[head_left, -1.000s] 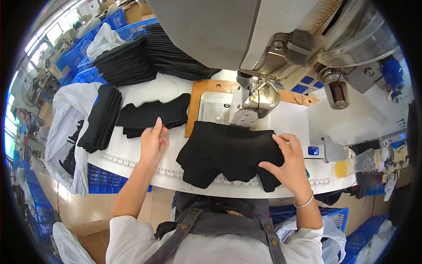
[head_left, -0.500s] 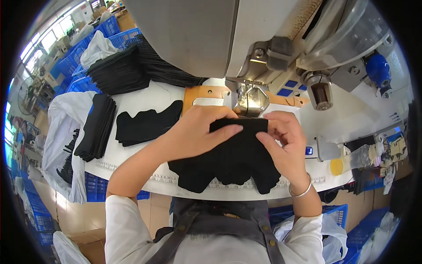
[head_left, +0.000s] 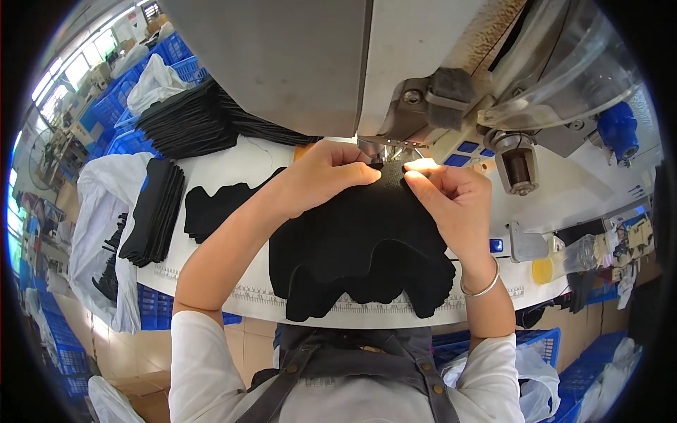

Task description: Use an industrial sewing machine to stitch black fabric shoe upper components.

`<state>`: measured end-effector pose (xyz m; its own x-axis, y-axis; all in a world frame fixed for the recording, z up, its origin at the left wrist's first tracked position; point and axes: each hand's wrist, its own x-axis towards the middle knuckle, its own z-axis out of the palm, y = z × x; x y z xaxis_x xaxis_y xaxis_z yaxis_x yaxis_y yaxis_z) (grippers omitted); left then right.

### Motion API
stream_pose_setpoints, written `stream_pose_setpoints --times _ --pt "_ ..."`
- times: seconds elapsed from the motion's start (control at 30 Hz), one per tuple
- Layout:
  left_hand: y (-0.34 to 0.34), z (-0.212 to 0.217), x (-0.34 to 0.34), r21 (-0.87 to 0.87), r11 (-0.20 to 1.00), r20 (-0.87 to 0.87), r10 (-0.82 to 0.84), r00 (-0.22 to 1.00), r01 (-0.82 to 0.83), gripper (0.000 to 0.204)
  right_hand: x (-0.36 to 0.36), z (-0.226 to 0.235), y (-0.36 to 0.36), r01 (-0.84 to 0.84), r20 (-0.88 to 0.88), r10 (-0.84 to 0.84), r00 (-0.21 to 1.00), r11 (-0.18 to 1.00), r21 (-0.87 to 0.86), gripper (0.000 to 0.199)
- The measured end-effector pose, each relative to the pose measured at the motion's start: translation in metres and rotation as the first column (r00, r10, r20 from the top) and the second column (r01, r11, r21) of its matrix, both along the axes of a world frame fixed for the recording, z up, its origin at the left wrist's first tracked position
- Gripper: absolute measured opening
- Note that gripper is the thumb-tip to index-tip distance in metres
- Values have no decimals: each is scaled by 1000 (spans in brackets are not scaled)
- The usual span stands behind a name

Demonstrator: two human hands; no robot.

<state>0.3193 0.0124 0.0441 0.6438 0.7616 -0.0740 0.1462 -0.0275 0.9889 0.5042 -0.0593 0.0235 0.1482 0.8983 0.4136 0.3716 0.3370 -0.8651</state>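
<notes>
Black fabric pieces with wavy lower edges lie spread over the sewing table in front of me. My left hand pinches their far edge between thumb and fingers. Opposite it, my right hand, with a bangle on its wrist, pinches the same edge a short way to the right. Between my fingertips the fabric reaches the lit needle area of the sewing machine. Whether the needle is in the fabric cannot be made out. Another black cut piece lies left, partly behind my left forearm.
Stacked black pieces stand at the back left. An upright bundle leans by a white plastic bag. A ruler strip runs along the table's front edge. At right sits a bottle with a yellow cap. Blue crates surround the table.
Both hands have moved the fabric's far edge away from me, up to the machine's needle area. The fabric now lies flatter and more spread out, with a fold near its front.
</notes>
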Motion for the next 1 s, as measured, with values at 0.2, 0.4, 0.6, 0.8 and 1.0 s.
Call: stream_pose_setpoints --times 0.2,0.4,0.6,0.8,1.0 --pt "0 4 0 -68 998 13 2 1000 -1 21 0 -1 6 -20 -41 22 999 998 55 12" --pt "1 1 3 -70 998 60 6 998 -1 22 3 -2 6 -16 -15 16 1000 999 45 12" --pt "4 1 1 -61 998 25 -5 1000 6 17 4 -3 12 34 72 -38 997 998 60 10" --pt "10 1 -4 42 995 -26 -93 995 94 22 10 3 8 17 116 -24 993 998 62 9" --pt "15 -1 -19 62 976 -158 -196 968 208 20 7 6 7 33 180 -48 982 996 86 16"
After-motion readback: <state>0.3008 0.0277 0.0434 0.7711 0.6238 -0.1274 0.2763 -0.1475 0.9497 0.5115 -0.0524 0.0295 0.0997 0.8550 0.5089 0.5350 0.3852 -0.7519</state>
